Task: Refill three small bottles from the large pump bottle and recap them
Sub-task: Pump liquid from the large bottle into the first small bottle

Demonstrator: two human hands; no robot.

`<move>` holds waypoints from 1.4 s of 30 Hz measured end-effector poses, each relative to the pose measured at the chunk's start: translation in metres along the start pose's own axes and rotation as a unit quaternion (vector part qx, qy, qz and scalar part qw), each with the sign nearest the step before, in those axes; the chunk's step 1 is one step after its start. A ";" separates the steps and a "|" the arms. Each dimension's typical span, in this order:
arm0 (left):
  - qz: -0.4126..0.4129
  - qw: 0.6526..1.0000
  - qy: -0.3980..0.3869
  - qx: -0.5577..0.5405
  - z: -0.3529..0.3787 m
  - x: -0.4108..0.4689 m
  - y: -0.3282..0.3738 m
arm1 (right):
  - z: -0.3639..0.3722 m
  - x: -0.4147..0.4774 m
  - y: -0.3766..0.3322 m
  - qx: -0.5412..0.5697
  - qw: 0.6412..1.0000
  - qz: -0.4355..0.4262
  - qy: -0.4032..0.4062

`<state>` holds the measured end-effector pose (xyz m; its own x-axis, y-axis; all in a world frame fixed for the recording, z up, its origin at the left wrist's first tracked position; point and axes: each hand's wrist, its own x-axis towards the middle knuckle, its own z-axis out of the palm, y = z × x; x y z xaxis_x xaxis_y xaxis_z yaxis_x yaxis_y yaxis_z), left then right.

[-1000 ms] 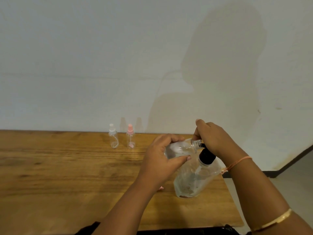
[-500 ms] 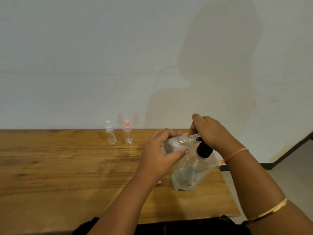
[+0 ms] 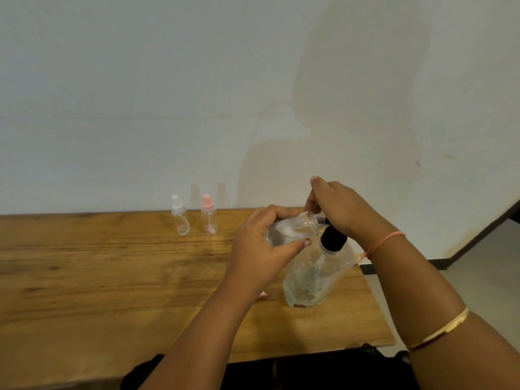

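Small bottle with a white cap stands upright at the far edge of the wooden surface, close to the pale wall. Just to its right stands a small bottle with a pink cap, near it but not touching. Both are clear and well apart from the hands. Further right, the left grip is closed round the third small bottle, fingers over the top and thumb underneath, holding it above the surface tipped almost on its side with its open neck pointing right. Below that forearm a small pink piece lies on the surface, mostly hidden; what it is cannot be told. The neck of the held bottle meets the dark spout at the top of the large pump bottle, a clear container with a black collar that stands on the surface near its right edge, leaning a little to the right. The right grip sits on top of it, fingers curled down round the pump head, which is mostly hidden. An orange band circles that wrist, and a gold bangle sits further up the forearm.
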<state>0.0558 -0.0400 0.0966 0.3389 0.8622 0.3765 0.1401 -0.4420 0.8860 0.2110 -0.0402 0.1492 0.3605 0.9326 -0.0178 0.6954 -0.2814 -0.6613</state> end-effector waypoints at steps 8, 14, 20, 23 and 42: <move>0.001 1.000 -0.003 -0.008 0.000 0.001 -0.001 | -0.006 -0.001 0.000 0.019 0.999 0.026 -0.021; -0.003 1.000 -0.007 -0.004 0.000 -0.001 -0.001 | -0.002 -0.002 0.000 0.019 0.999 0.026 -0.019; -0.009 1.000 -0.004 -0.023 -0.001 -0.001 -0.001 | -0.006 0.003 -0.006 -0.001 1.000 -0.003 -0.012; -0.010 1.000 -0.003 -0.016 -0.001 0.001 -0.001 | -0.001 0.003 -0.002 -0.006 1.000 0.020 -0.014; -0.013 1.000 -0.016 -0.012 0.000 0.002 -0.004 | 0.001 0.001 0.006 -0.005 1.000 0.011 -0.011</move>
<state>0.0558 -0.0364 0.0939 0.3646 0.8646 0.3457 0.1267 -0.4138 0.9015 0.2150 -0.0405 0.1440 0.3617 0.9311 -0.0478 0.6944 -0.3033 -0.6525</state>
